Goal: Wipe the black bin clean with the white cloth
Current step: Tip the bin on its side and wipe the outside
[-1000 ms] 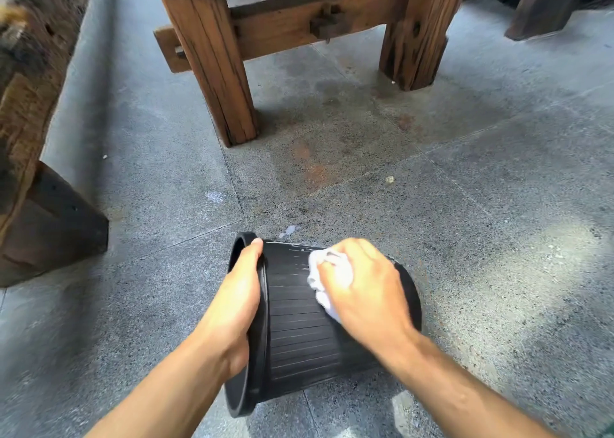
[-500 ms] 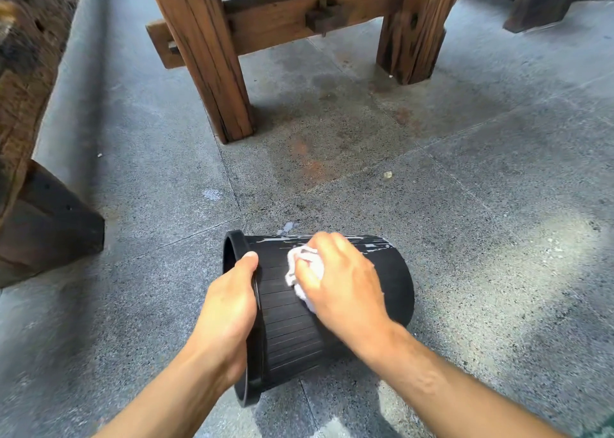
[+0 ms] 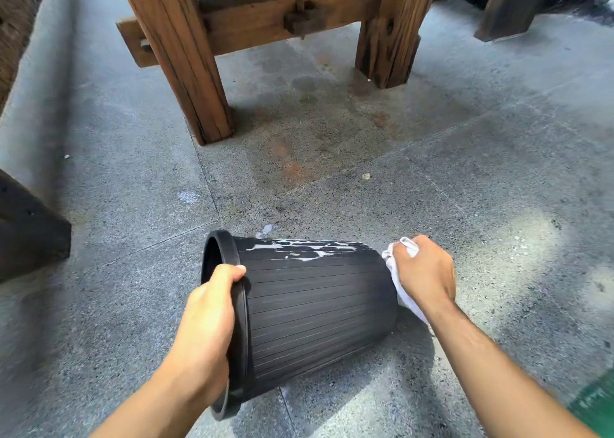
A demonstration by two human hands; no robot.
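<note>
Left hand [image 3: 207,314] gripped black bin [image 3: 315,308] rim, fingers curled, steadying it sideways on floor [image 3: 465,172]; right hand [image 3: 423,271] bunched white cloth [image 3: 395,271] against base.

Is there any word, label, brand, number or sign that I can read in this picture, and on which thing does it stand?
None: no readable text.
Bin: only ribs and white smears, no label.
Cloth: plain white.
Wooden bench and floor: no writing or sign.

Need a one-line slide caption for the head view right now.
Left hand grips the tipped black bin by its rim; right hand presses the white cloth against its base.
</note>
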